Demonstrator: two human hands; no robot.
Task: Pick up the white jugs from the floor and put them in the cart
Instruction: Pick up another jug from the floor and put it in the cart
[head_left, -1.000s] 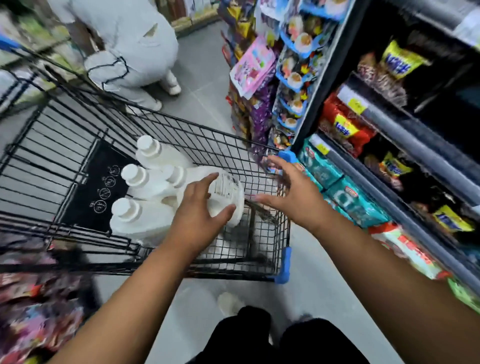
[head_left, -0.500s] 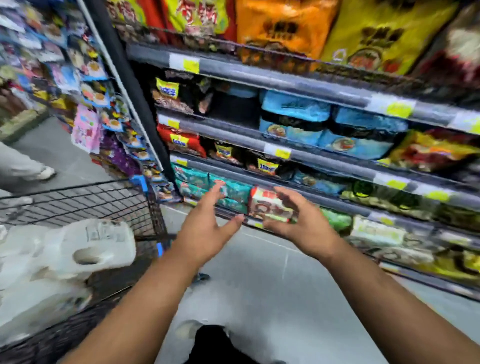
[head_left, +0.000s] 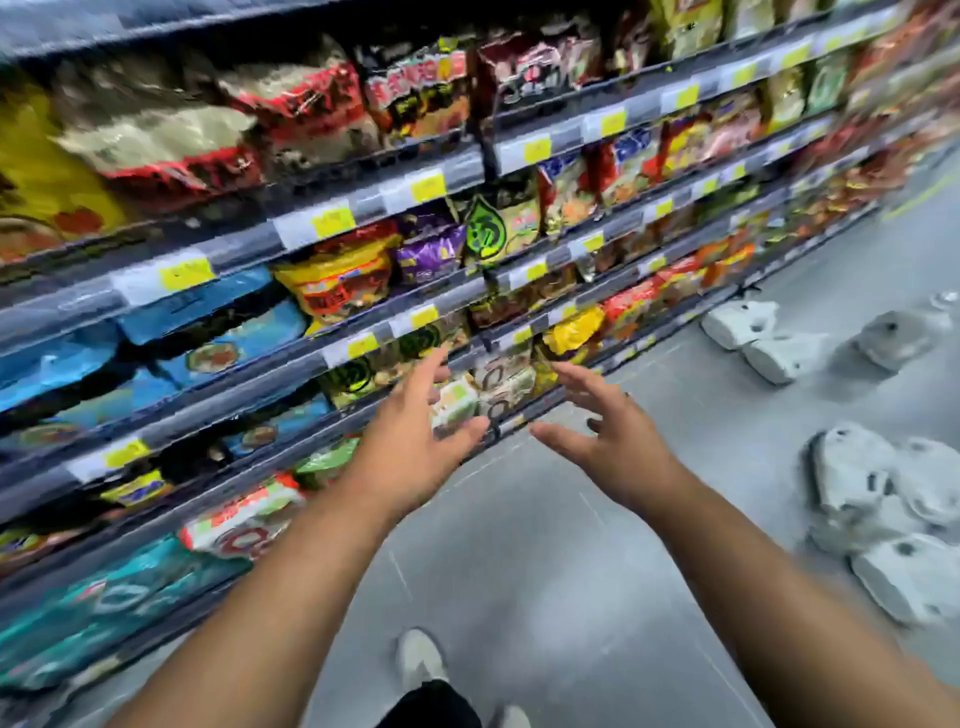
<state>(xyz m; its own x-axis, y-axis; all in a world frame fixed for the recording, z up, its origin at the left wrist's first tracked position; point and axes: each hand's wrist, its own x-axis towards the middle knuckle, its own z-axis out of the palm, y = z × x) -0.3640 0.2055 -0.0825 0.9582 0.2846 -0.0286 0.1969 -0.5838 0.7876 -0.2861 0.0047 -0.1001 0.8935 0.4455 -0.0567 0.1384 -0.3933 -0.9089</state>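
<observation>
- The left hand is held out in the air with its fingers spread and nearly straight. Nothing is gripped.
- The right hand is held out just beside it, with a gap left between the two thumbs. Its fingers are spread and lightly bent, and nothing is held.
- The white jugs are seen lying on the grey floor — all of them to the right of the right fingers, untouched by either hand.
- A nearer cluster is heaped to the right of the right fingertips and closer to the body, its jugs touching one another.
- A farther cluster is laid beyond the right fingertips and to their right, near the foot of the shelves.
- The shelves are ranged beyond both sets of fingers and off to the left of the left ones. They are stocked with coloured packets, whose print is too blurred to be read.
- A pale shoe is seen on the floor behind the fingers, between the two forearms.
</observation>
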